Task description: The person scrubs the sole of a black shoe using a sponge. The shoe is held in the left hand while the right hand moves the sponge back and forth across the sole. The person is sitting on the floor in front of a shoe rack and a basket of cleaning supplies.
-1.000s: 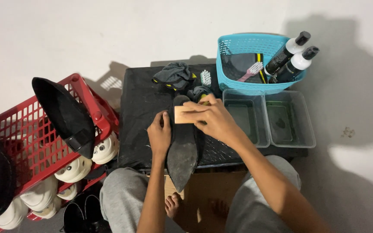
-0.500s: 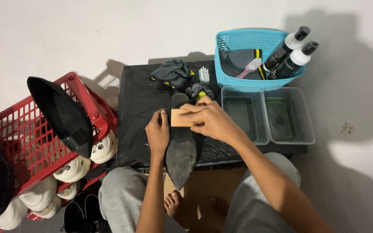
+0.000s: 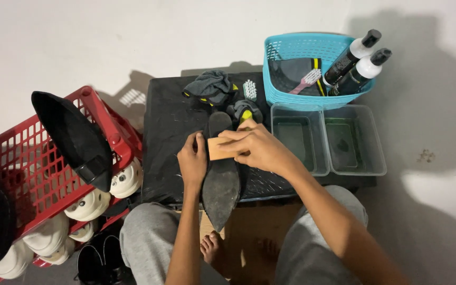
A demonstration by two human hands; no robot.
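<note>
A black pointed shoe (image 3: pixel 220 182) lies sole up on the black table (image 3: pixel 172 126), its toe hanging over the near edge. My left hand (image 3: pixel 193 160) grips the shoe's left side near the heel. My right hand (image 3: pixel 257 147) presses a small tan block (image 3: pixel 218 148) across the sole. The heel end shows just beyond the block.
A teal basket (image 3: pixel 291 95) with two bottles (image 3: pixel 355 63) and a pink brush (image 3: pixel 305 82) stands at the back right. Two clear tubs (image 3: pixel 327 138) sit in front of it. Grey cloths (image 3: pixel 210 86) and a white brush (image 3: pixel 249 89) lie behind the shoe. A red crate (image 3: pixel 43 174) holding a second black shoe (image 3: pixel 75 138) stands at left.
My right hand with the tan block has slid slightly along the sole toward the toe. My left hand keeps its hold on the shoe.
</note>
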